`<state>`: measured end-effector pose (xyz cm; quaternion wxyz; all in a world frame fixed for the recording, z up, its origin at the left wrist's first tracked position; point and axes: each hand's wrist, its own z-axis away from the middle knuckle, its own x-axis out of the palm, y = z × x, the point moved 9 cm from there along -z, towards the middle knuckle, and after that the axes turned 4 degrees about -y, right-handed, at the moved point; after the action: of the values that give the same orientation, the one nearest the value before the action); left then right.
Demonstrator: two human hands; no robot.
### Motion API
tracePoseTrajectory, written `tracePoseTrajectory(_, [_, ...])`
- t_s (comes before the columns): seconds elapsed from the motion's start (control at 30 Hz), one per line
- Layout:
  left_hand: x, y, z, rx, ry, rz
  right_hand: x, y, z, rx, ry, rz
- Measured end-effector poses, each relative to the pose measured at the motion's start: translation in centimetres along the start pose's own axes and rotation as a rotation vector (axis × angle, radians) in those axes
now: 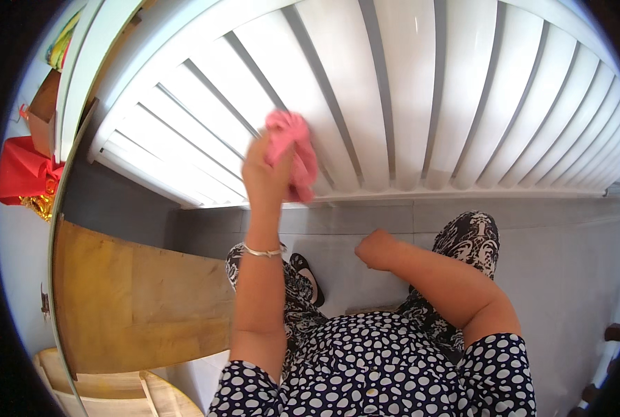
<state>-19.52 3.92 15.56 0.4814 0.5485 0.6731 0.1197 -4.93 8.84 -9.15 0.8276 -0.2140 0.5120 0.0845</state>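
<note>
A pink cloth (298, 156) is bunched in my left hand (263, 169), which is closed around it. The cloth lies against the slats of a white radiator-like slatted panel (407, 90), left of its middle. A light bracelet circles my left wrist. My right hand (375, 249) hovers over the space between my knees, apart from the panel. Its fingers are curled in, and I cannot make out anything held in them.
The white panel spans the far side, with dark gaps between slats. Grey tiled floor (553, 250) lies below it. At the left stand a yellowish wooden board (136, 299), a glass-like edge, a red cloth bag (26, 170) and a brown box (44, 111).
</note>
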Motion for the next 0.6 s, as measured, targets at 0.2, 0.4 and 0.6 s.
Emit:
tracePoseTrajectory(0.2, [-6.1,10.5,-6.7,0.334,0.262,-0.151,0.4,0.5,-0.2,-0.007,0.018,-0.004])
tracePoseTrajectory(0.4, [-4.0,8.4,-4.9,0.321,0.209,-0.381,-1.2,-0.5,1.3,-0.006,0.037,-0.039])
tracePoseTrajectory(0.6, [0.1,3.7,-0.8,0.225,0.023,-0.522,-0.3,-2.3,1.2,-0.088,0.042,-0.016])
